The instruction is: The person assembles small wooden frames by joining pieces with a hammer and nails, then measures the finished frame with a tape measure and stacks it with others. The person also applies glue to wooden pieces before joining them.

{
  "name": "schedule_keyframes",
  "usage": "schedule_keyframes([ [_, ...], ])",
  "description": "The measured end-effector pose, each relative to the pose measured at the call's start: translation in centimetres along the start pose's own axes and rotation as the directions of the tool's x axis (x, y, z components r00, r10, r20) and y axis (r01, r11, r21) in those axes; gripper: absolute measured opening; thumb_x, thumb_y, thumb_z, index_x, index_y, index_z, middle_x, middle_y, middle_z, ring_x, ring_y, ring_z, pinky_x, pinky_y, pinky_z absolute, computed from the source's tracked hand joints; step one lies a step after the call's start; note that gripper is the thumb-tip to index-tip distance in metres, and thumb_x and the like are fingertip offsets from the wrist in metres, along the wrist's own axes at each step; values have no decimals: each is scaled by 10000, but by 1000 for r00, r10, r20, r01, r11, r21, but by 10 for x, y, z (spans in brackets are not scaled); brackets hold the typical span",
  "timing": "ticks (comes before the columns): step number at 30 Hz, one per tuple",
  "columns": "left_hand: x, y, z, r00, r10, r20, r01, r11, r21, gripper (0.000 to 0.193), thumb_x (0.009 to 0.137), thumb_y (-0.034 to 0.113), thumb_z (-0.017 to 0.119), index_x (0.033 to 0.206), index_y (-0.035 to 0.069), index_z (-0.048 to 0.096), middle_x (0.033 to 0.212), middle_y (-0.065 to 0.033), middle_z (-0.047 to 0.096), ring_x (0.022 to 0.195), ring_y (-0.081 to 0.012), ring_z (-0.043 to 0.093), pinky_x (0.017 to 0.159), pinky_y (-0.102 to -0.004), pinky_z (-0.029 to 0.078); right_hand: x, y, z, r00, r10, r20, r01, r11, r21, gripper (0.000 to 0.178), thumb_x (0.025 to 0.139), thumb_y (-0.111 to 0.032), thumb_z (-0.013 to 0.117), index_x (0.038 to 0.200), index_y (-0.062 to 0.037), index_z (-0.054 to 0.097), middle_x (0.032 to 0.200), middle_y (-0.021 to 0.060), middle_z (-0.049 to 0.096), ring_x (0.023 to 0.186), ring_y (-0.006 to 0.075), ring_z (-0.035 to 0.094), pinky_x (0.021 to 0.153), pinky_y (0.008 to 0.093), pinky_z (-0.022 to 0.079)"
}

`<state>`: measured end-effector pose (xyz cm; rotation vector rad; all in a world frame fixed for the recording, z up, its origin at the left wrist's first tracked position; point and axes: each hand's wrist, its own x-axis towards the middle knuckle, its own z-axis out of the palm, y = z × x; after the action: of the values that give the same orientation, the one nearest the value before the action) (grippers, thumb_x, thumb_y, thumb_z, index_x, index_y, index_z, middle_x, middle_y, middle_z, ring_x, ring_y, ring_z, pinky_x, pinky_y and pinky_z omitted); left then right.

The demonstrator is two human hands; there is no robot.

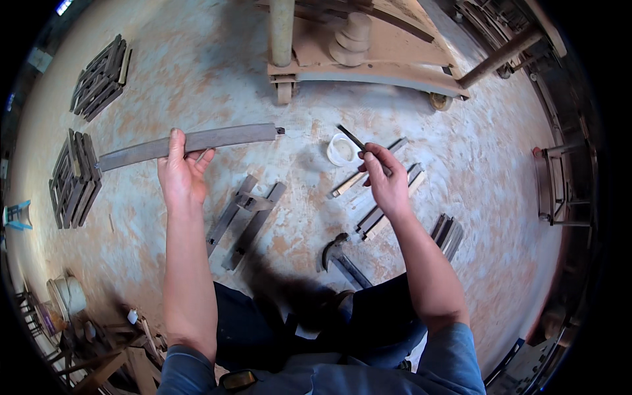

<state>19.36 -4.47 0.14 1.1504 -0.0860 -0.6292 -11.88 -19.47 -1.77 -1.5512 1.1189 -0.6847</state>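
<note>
My left hand (181, 178) grips a long, slightly curved grey-brown wooden slat (230, 136) near its middle, thumb on top. The slat lies crosswise above the floor, with a short narrow tenon at its right end. In my right hand (388, 184) a thin dark stick (351, 136) is pinched between the fingers, its tip pointing up and left. Just beside that stick, a small white round tub (341, 151) stands on the floor, with pale contents. Below my hands lies a joined wooden frame piece (253, 220), two bars linked by a crosspiece.
A claw hammer (343, 261) lies near my knees. Wooden bars (388, 204) and a bundle of slats (447, 235) lie at right. Stacked frames (78, 178) stand at left. A dusty wheeled cart (375, 72) is ahead, a metal rack (559, 187) far right.
</note>
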Motion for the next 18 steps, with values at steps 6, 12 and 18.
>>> schedule_keyframes([
  [6,6,9,-13,999,50,-16,-50,998,26,203,941,263,644,987,84,560,962,-48,603,893,-183,618,755,-401,577,47,97,0,944,328,-31,-328,945,14,407,951,-311,577,1239,-25,605,1004,105,671,751,166,653,542,303,553],
  [12,8,25,-27,994,-20,-107,19,1000,-15,176,926,223,635,1005,85,561,991,-56,585,935,-212,602,830,-478,559,64,150,17,861,506,47,-495,815,299,463,949,-293,598,1325,-34,523,1079,96,632,845,193,639,619,354,575],
  [18,17,26,-44,979,-39,-198,51,997,57,280,902,229,656,1109,70,553,1021,-53,577,932,-196,598,847,-483,520,59,172,9,814,581,17,-529,727,437,395,926,-341,630,1192,-58,557,953,56,579,773,190,629,602,365,569],
])
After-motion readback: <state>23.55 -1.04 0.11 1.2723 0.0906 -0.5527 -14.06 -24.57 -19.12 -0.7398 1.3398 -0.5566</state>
